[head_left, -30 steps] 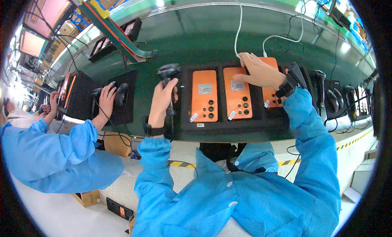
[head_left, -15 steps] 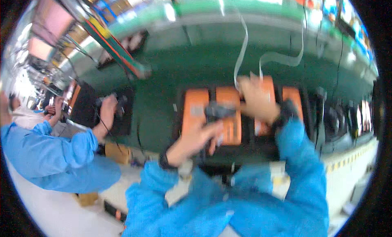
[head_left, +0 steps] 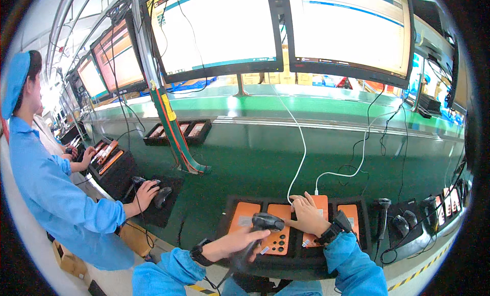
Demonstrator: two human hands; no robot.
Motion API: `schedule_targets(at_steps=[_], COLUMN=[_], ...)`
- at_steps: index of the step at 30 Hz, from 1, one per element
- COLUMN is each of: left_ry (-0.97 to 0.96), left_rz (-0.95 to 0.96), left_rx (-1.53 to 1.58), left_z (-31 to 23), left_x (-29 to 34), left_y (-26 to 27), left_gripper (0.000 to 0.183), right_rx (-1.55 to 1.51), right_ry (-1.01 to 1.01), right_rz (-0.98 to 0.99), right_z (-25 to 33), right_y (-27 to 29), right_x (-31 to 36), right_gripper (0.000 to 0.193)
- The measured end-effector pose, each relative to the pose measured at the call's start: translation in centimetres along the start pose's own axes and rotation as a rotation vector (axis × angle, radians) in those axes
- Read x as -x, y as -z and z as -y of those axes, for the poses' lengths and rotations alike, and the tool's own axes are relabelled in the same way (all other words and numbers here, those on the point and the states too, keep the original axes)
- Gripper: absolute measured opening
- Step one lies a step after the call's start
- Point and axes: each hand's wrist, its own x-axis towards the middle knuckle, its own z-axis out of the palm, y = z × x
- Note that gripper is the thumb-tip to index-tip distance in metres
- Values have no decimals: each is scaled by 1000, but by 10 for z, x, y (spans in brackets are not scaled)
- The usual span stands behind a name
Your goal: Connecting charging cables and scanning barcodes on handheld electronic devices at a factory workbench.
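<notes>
My left hand (head_left: 239,243) is wrapped around the handle of a black handheld scanner (head_left: 268,222), its head over an orange phone (head_left: 278,240) with several round camera lenses. My right hand (head_left: 308,218) lies between this phone and a second orange phone (head_left: 319,201) to its right, fingers stretched out and apart. Its fingertips are beside the end of a white cable (head_left: 303,153) at the first phone's top edge. Another white cable (head_left: 326,174) runs into the top of the second phone. Further orange phones (head_left: 242,214) (head_left: 348,212) sit at either end of the black tray (head_left: 223,225).
Two monitors (head_left: 219,36) (head_left: 349,33) stand above the green bench (head_left: 245,163). At left, a person in blue (head_left: 66,189) touches a black mouse (head_left: 162,197). A black tray of phones (head_left: 196,130) lies farther back. Another scanner (head_left: 382,214) stands at right.
The view has tilted up, bringing the monitors into sight and the tray lower. Both hands stay over the phones, with the scanner still in my left hand. The earlier frame is blurred.
</notes>
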Motion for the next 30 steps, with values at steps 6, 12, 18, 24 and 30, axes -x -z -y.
schedule_targets(at_steps=[6, 12, 18, 24, 30], left_ry=[-394, -91, -92, -6, -275], left_rz=[-523, -221, -7, -46, -367], left_rx=[-211, 49, 22, 157, -134], left_z=[-5, 5, -1, -10, -4], left_x=[-12, 10, -9, -13, -9], left_y=[73, 50, 13, 16, 55], left_gripper=[30, 36, 38, 38, 34], right_rx=[21, 13, 83, 18, 30], right_ry=[22, -25, 79, 45, 22], right_rz=[-77, -7, -150, -91, -101], right_z=[-1, 8, -8, -5, 4], right_y=[-4, -1, -5, 4, 0], right_x=[6, 8, -1, -10, 2], right_gripper=[59, 82, 63, 53, 77])
